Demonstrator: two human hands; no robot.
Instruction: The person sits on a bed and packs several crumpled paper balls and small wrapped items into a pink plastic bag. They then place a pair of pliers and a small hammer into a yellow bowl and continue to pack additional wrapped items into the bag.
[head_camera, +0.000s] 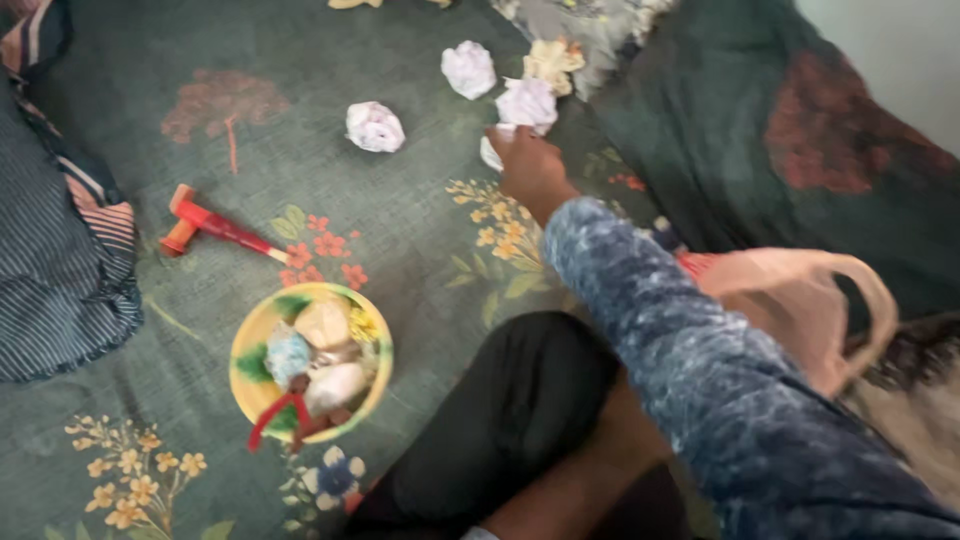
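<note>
On a dark green flower-printed bedsheet (400, 230), the right hand (527, 160) closes around a crumpled white paper ball (492, 150), others lying just beyond it for easy reach; left hand unseen.

No labels, signs or screens in view. One package-like thing: a thin peach-pink plastic carrier bag (800, 300) at right, near side, lying on the dark green floral bedspread (420, 230) just behind the blue mottled sleeve. It is limp and crumpled, one loop handle standing open toward the right edge, a bit of red showing at its left rim. Contents hidden. Blur makes any print on it impossible to tell. No boxes, cartons or wrappers are clearly visible elsewhere on the bedspread.
</note>
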